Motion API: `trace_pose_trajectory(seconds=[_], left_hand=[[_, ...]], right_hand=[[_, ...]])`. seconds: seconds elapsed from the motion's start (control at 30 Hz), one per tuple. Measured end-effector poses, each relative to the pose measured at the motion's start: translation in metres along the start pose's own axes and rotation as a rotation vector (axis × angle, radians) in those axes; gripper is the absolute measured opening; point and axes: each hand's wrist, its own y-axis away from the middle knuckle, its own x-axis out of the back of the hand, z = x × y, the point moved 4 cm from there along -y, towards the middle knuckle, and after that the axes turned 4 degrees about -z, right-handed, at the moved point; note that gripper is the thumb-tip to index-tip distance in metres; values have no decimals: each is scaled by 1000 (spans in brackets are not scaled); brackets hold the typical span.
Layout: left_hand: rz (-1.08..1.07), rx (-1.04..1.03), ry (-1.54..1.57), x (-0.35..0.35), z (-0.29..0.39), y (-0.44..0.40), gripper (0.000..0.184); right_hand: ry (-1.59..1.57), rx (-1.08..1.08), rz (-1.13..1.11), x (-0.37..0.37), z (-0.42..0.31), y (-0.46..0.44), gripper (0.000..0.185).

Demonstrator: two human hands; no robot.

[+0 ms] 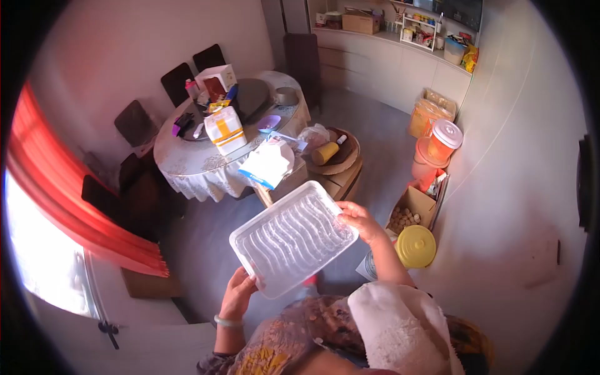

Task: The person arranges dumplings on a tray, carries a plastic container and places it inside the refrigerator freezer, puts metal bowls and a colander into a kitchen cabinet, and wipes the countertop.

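Observation:
A clear plastic tray (294,234) with wavy ridges across its bottom is held up in front of me, tilted, above the floor. My left hand (239,292) grips its lower left corner, fingers closed on the rim. At the right edge my right hand (359,220) pinches the rim, thumb on the inner side. The tray looks bare inside. A white towel (400,325) hangs over my front on the right.
Ahead on the left stands a round table (187,164) with a taped white box (225,130). Near it, a wooden stand (334,178) carries a yellow cup (325,153). Along the right wall are a yellow-lidded bucket (415,245), a cardboard box (420,203) and a white-lidded bucket (447,134).

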Motion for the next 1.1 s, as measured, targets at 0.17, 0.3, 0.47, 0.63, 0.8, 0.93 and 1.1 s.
trace_pose_trajectory(seconds=[0.17, 0.3, 0.47, 0.63, 0.8, 0.93, 1.1], left_hand=[[-170, 44, -132, -37, 27, -131, 57], [-329, 79, -184, -85, 40, -231, 58], [-476, 204, -155, -171, 39, -356, 56], [-503, 222, -85, -225, 4, -463, 52], [-485, 196, -133, -269, -11, -564, 50], [-419, 270, 143, -331, 11, -640, 47], [-304, 157, 204, -364, 36, -719, 42]], right_hand=[[34, 55, 119, 73, -31, -42, 41], [13, 109, 311, 143, -57, -51, 37], [106, 200, 549, 237, -84, -49, 33], [48, 179, 547, 347, -85, -81, 33], [144, -7, 471, 452, -133, -153, 35], [397, -49, 423, 519, -220, -231, 33], [367, 18, 245, 591, -271, -333, 35]])
